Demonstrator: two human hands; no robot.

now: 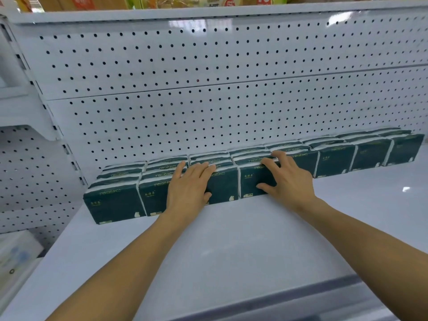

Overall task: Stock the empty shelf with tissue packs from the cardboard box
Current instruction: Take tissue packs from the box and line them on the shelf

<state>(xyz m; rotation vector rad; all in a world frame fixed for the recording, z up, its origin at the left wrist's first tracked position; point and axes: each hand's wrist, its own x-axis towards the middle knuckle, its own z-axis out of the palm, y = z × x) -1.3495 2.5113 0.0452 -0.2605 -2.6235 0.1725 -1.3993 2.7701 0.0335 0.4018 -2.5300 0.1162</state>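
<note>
At the front face of the tissue row, both hands are on the stock. The left hand [188, 186] lies over a dark green tissue pack [220, 186] near the middle of the row, fingers laid forward across its top edge and thumb down on its front face. The right hand [286, 179] sits on the adjoining pack [252, 181] to the right, fingers reaching over the top edge, thumb pressed against the lower front. Fingers of both hands are mostly extended and spread; whether they grip the packs or merely press on them cannot be told. Both forearms are bare and enter from the bottom of the view.

The tissue packs [335, 158] stand upright in a continuous line running from lower left to upper right along the white shelf [231, 239], several packs deep, touching one another. The rearmost packs stand close to the back panel. White paper edges show along the tops; front faces carry pale lettering, too small to read in full.

The shelf area ahead of the row is bare white surface with a grey front lip. Behind the row rises a white pegboard panel [208, 66] with regular dark holes. Above it, an upper shelf [162, 13] carries coloured packaged goods, only partly visible. At far left, a neighbouring shelving bay [27, 170] shows a slotted upright and pale goods low down, blurred.
</note>
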